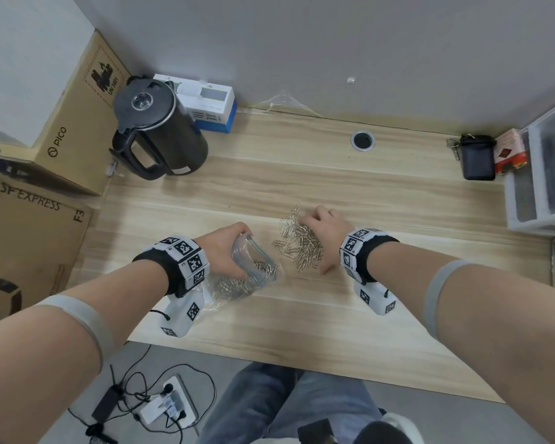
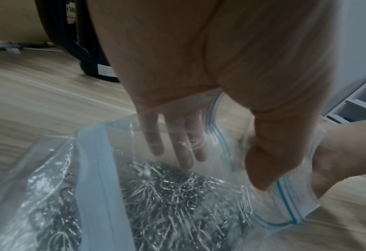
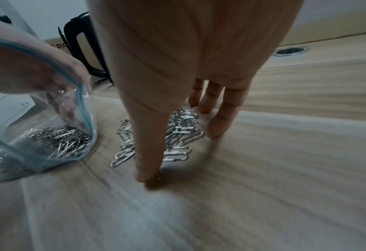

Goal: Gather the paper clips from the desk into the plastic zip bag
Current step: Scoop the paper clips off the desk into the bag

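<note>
Paper clips point(image 1: 298, 243) lie heaped on a light wooden desk point(image 1: 382, 193) against a grey wall point(image 1: 302, 43).

Your right hand point(image 1: 326, 233) cups the clip pile point(image 1: 298, 243) mid-tabletop, the bag mouth point(image 1: 253, 256) just beside it with bare wood between. The kettle point(image 1: 159, 129) blocks the far left corner, the black case point(image 1: 478, 157) the far right; the near edge lies open.
</note>
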{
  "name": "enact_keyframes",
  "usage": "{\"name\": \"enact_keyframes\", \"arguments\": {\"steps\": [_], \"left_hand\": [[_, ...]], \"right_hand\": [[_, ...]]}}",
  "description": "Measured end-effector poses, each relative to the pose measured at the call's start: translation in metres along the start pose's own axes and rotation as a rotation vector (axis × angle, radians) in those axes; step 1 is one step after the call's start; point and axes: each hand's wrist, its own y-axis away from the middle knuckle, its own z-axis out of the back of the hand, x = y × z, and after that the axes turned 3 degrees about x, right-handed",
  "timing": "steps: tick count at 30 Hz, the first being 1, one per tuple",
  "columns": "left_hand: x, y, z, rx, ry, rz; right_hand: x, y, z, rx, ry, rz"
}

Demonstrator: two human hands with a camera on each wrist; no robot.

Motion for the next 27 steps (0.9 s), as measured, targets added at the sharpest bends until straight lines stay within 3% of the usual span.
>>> {"name": "enact_keyframes", "arguments": {"steps": [8,15,27], "left_hand": [[0.000,0.000,-0.003,0.010,-0.010,0.004],[0.001,0.000,-0.003,0.008,-0.018,-0.004],[0.003,-0.004,-0.006,0.011,-0.037,0.019]], "right_hand": [[0.008,-0.001,-0.015,-0.119,-0.229,0.037],[0.023,0.005,-0.016,-0.133,-0.174,0.026],[0.022,-0.003,-0.023,-0.191,-0.320,0.052]]}}
